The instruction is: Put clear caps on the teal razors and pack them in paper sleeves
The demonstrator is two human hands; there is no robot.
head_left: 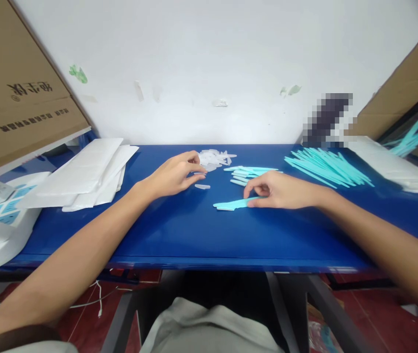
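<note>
My right hand [273, 190] pinches a turquoise eyebrow razor [233, 204] between thumb and fingers, low over the blue table, its blade end pointing left. Just behind that hand lie several more turquoise razors [248, 171] in a small group. My left hand [175, 172] is at the near left side of a heap of small clear plastic blade caps [214, 158]. Its thumb and index fingertips come close together; whether a cap is between them I cannot make out. One loose clear cap [202, 187] lies on the table just below the left thumb.
A larger pile of turquoise razors [328, 166] lies at the right. White padded envelopes [80, 171] are stacked at the left, beside a white machine [21, 230] with blue labels. White packets [396, 164] lie far right. A cardboard box [28, 78] stands at the left.
</note>
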